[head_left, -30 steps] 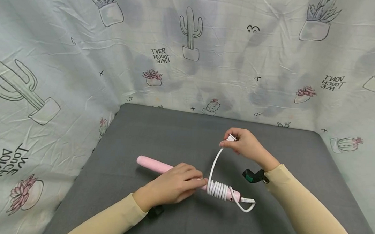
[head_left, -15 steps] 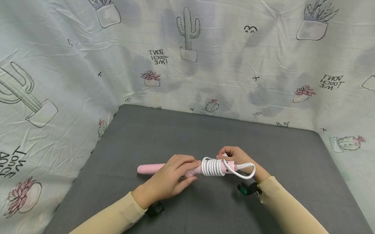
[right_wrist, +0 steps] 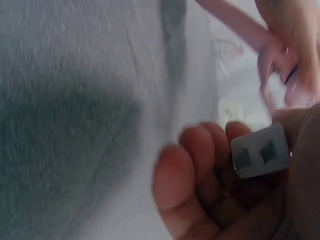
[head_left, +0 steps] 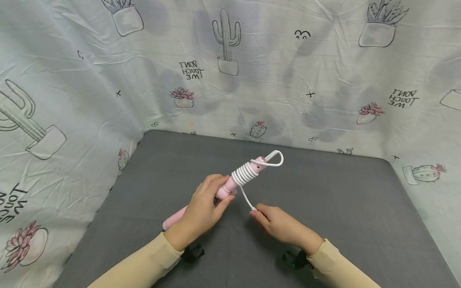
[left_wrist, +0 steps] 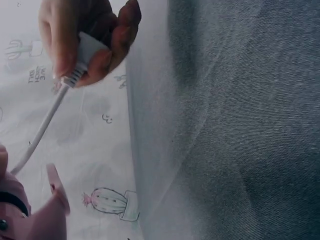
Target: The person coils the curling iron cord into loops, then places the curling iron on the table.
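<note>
A pink curling iron (head_left: 261, 162) is held slantwise over the table, its handle end pointing up and away to the right. My left hand (head_left: 198, 211) grips it around the middle, hiding part of the barrel. White cord (head_left: 243, 174) is coiled several times round the handle, with a small loop at the cord end. From the coils a straight length runs down to my right hand (head_left: 285, 226), which pinches the white plug (left_wrist: 90, 50) between thumb and fingers. The plug's face (right_wrist: 261, 150) shows in the right wrist view.
A grey cloth-covered table (head_left: 175, 163) lies under both hands. Behind and beside it hangs a pale curtain (head_left: 272, 77) printed with cacti. Dark wrist straps (head_left: 296, 259) sit below the wrists.
The curling iron has swung from nearly level to steeply slanted, handle end up. My right hand has brought the plug from above the handle, around behind it, down to the near side.
</note>
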Motion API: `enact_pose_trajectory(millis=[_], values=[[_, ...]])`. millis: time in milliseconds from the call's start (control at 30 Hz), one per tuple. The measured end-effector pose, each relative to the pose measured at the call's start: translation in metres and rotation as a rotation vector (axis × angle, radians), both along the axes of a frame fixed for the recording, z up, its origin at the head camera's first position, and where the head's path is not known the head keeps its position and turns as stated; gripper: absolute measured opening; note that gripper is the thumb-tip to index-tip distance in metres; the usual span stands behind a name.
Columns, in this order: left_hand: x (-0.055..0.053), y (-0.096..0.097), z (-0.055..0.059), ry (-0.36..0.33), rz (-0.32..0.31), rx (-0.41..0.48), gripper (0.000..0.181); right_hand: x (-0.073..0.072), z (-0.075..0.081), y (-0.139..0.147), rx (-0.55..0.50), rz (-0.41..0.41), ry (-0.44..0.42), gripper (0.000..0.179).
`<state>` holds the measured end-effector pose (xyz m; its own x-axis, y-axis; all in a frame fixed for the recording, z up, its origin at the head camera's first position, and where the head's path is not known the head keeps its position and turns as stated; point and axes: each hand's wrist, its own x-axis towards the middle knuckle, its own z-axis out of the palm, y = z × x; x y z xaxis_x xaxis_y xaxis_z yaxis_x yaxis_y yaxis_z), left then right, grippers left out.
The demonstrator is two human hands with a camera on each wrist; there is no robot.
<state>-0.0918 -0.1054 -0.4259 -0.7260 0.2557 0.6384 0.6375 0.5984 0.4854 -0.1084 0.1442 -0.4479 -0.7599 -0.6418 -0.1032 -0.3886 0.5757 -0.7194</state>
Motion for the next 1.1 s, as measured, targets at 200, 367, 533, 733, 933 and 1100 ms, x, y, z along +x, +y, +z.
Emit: enact_pose_trajectory(millis=[200,367,533,733,933,1100], values=[[-0.004,0.002,-0.001,-0.001,0.076,-0.083,0.051,0.017,0.011,-0.011,0.109,-0.039,0.324,0.028],[-0.005,0.002,0.000,-0.024,0.099,-0.143,0.050,0.029,0.020,-0.017,0.184,-0.092,0.598,0.008],[-0.008,0.002,0.000,-0.027,0.115,-0.189,0.049,0.036,0.029,-0.021,0.207,-0.078,0.818,0.018],[-0.009,0.001,-0.003,-0.027,0.087,-0.332,0.049,0.038,0.055,-0.022,0.112,0.025,0.894,0.022],[-0.006,0.001,-0.002,-0.020,-0.106,-0.482,0.045,0.022,0.093,-0.012,0.076,0.112,0.580,0.017],[0.002,0.005,0.006,0.006,-0.268,-0.582,0.044,0.003,0.116,-0.001,0.043,0.186,0.154,0.015]])
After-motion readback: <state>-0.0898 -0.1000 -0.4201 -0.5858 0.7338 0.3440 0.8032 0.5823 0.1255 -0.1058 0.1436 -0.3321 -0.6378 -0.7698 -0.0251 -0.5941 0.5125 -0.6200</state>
